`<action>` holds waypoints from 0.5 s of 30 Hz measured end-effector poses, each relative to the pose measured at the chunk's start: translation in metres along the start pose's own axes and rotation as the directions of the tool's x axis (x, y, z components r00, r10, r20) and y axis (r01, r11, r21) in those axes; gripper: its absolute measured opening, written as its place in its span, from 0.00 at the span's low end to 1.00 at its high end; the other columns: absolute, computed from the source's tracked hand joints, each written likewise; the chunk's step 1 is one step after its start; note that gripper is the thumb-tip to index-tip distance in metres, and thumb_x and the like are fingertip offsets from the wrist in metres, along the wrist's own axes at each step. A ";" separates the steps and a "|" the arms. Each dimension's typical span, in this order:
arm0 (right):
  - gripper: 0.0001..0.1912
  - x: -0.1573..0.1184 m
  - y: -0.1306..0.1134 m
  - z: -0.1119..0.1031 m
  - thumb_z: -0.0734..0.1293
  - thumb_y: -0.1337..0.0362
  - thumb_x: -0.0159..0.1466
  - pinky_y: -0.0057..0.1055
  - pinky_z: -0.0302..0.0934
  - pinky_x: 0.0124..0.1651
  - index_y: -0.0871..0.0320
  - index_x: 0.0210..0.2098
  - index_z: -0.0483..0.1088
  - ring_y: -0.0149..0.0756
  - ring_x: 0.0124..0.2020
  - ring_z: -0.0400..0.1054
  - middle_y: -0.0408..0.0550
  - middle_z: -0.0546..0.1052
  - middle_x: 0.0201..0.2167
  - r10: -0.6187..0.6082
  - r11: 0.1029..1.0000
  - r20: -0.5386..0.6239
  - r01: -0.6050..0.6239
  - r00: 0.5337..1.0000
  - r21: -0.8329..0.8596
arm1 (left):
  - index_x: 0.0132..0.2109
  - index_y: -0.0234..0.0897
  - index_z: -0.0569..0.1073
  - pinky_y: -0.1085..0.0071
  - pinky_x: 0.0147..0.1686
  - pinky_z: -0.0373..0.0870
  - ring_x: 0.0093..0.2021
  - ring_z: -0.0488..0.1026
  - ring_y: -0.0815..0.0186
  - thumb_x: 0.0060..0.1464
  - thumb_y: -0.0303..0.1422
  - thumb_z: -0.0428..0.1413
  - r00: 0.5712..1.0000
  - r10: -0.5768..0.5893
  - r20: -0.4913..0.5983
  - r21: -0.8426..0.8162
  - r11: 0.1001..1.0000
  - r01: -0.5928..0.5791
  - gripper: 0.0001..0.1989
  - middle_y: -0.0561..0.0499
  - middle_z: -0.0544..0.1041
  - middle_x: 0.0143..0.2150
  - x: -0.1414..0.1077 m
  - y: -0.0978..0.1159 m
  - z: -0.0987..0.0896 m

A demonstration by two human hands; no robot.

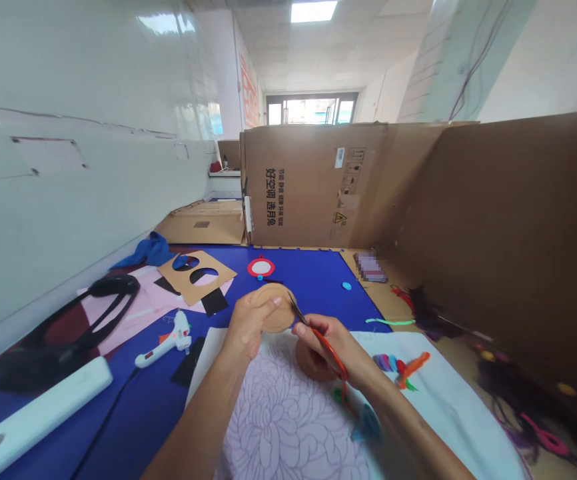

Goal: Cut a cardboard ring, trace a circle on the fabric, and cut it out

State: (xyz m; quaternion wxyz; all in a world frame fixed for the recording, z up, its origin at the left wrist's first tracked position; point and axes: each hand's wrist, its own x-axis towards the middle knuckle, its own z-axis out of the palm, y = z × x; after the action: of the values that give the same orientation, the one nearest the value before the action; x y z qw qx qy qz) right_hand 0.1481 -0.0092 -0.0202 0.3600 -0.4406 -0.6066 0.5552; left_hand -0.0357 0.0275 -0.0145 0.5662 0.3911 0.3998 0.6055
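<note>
My left hand (250,320) pinches a round cardboard disc (277,316) by its left side, thumb on top. Orange-handled scissors (329,353) are gripped in my right hand (336,340), their dark blades at the disc's right edge. Whether the blades are apart or closed I cannot make out. Another brown disc (313,365) lies below my right hand, partly hidden by it. Beneath both hands spreads a white sheet with a flower line drawing (288,420).
A white glue gun (166,341) lies left, near a cardboard sheet with two round holes (193,291). A red-rimmed white disc (261,267) lies behind my hands. Coloured yarn pieces (408,367) sit right. Tall cardboard walls (313,187) stand behind and right.
</note>
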 end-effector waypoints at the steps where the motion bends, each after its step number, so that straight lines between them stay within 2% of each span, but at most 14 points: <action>1: 0.34 0.000 0.000 0.000 0.70 0.28 0.60 0.25 0.48 0.21 0.54 0.29 0.65 0.27 0.17 0.57 0.38 0.68 0.16 0.000 1.000 0.004 0.000 1.000 -0.001 | 0.41 0.34 0.87 0.65 0.42 0.78 0.38 0.82 0.58 0.38 0.37 0.77 1.000 -0.007 -0.001 -0.005 1.000 0.007 0.21 0.43 0.87 0.39 0.000 0.000 0.000; 8: 0.35 0.001 0.009 -0.001 0.67 0.27 0.63 0.25 0.47 0.19 0.55 0.34 0.69 0.28 0.15 0.57 0.38 0.69 0.15 0.021 1.000 0.017 -0.021 1.000 -0.002 | 0.40 0.34 0.87 0.65 0.42 0.78 0.38 0.82 0.59 0.38 0.36 0.77 1.000 -0.022 -0.010 -0.028 0.999 0.022 0.20 0.44 0.87 0.40 -0.002 0.001 0.002; 15: 0.34 -0.002 0.005 0.000 0.67 0.27 0.63 0.25 0.45 0.19 0.55 0.32 0.69 0.27 0.14 0.54 0.36 0.65 0.14 0.020 1.000 -0.010 -0.020 1.000 -0.023 | 0.41 0.34 0.87 0.65 0.42 0.78 0.38 0.82 0.59 0.38 0.37 0.77 0.999 -0.022 -0.030 -0.029 0.999 0.022 0.20 0.44 0.87 0.39 -0.003 0.002 0.003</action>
State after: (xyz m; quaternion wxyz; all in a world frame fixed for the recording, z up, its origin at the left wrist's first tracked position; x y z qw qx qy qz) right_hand 0.1490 -0.0111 -0.0253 0.3522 -0.4533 -0.6068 0.5498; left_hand -0.0335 0.0244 -0.0113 0.5723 0.3691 0.4039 0.6108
